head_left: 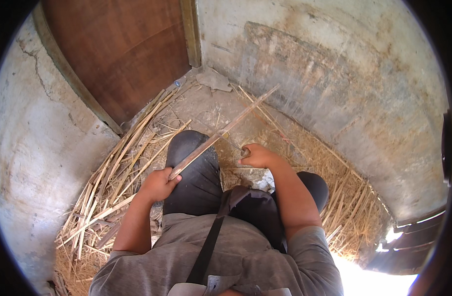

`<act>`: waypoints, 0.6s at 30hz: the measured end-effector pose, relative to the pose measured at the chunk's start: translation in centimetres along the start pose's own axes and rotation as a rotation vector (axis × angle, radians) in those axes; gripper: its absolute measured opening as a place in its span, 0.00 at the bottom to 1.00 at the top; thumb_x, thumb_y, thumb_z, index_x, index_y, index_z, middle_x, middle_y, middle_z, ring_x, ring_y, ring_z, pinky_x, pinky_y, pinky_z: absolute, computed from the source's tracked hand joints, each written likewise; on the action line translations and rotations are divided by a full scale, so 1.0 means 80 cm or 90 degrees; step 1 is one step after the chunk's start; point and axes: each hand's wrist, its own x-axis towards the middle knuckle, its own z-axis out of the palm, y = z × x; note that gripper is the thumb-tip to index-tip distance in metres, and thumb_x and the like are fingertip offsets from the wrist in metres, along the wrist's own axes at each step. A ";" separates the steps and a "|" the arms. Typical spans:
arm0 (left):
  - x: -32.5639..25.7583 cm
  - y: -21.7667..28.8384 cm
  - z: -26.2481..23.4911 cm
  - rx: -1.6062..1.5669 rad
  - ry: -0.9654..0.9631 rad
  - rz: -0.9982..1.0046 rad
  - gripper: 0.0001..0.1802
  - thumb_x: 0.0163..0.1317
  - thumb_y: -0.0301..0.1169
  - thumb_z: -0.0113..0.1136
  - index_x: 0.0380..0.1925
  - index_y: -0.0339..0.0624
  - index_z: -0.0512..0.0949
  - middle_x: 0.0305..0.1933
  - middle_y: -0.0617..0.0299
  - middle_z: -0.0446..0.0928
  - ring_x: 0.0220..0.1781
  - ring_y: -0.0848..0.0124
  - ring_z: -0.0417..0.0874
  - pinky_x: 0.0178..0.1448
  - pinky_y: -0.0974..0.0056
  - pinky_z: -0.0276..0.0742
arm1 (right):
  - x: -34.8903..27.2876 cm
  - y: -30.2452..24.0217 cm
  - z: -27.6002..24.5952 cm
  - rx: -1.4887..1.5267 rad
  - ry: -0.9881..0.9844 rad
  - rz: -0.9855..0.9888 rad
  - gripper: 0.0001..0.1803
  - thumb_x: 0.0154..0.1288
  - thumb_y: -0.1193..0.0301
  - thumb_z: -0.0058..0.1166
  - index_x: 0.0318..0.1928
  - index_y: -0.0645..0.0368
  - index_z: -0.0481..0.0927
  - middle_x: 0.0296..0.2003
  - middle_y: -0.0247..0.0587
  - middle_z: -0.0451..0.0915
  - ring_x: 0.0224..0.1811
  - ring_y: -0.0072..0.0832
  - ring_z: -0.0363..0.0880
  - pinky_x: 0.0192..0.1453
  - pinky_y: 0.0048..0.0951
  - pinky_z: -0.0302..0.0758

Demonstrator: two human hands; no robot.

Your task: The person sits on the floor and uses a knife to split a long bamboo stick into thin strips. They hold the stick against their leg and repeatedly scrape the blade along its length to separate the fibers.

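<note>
My left hand (158, 184) grips the near end of a long thin bamboo strip (226, 131) that slants up and to the right over my raised left knee (191, 158). Beside the strip's middle, my right hand (255, 156) is closed around a small tool handle whose thin blade meets the strip; the tool's kind is too small to tell. I sit on the ground in dark trousers and a grey shirt, with a black strap across my chest.
Split bamboo strips (115, 177) lie heaped at my left along a cracked plaster wall (34, 148). Shavings and straw (351, 207) cover the ground at my right. A brown wooden door (122, 54) stands ahead, a stained wall (344, 84) to the right.
</note>
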 end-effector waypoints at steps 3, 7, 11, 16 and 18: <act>0.000 -0.002 0.002 0.006 0.005 0.009 0.22 0.72 0.48 0.61 0.39 0.36 0.79 0.33 0.42 0.81 0.38 0.45 0.83 0.45 0.49 0.76 | 0.008 0.009 0.010 -0.017 0.003 -0.025 0.36 0.57 0.52 0.71 0.58 0.65 0.81 0.50 0.62 0.84 0.55 0.52 0.83 0.60 0.43 0.77; 0.000 -0.007 0.005 0.000 0.014 0.013 0.21 0.71 0.47 0.61 0.39 0.36 0.79 0.33 0.42 0.81 0.38 0.44 0.83 0.46 0.49 0.76 | 0.005 0.000 0.001 -0.022 0.030 -0.022 0.35 0.56 0.52 0.71 0.56 0.65 0.82 0.48 0.60 0.85 0.54 0.53 0.84 0.58 0.43 0.78; -0.001 0.001 0.000 -0.001 0.006 0.004 0.21 0.72 0.47 0.61 0.39 0.36 0.79 0.33 0.42 0.81 0.37 0.45 0.83 0.45 0.49 0.77 | 0.005 0.008 0.001 -0.012 0.064 -0.012 0.35 0.56 0.51 0.71 0.56 0.65 0.82 0.48 0.60 0.85 0.53 0.52 0.84 0.58 0.44 0.79; 0.000 0.002 0.001 -0.006 0.004 0.002 0.23 0.71 0.49 0.60 0.37 0.37 0.77 0.33 0.40 0.82 0.40 0.40 0.83 0.47 0.45 0.77 | 0.009 0.011 0.011 -0.007 0.062 -0.005 0.35 0.56 0.51 0.71 0.56 0.66 0.82 0.48 0.60 0.85 0.54 0.53 0.84 0.58 0.45 0.78; 0.000 0.003 0.000 -0.011 0.001 -0.002 0.23 0.71 0.49 0.60 0.37 0.37 0.77 0.33 0.40 0.82 0.40 0.40 0.83 0.47 0.45 0.77 | 0.009 0.010 0.013 -0.015 0.065 -0.015 0.35 0.57 0.52 0.71 0.56 0.66 0.82 0.48 0.60 0.85 0.54 0.53 0.84 0.59 0.45 0.78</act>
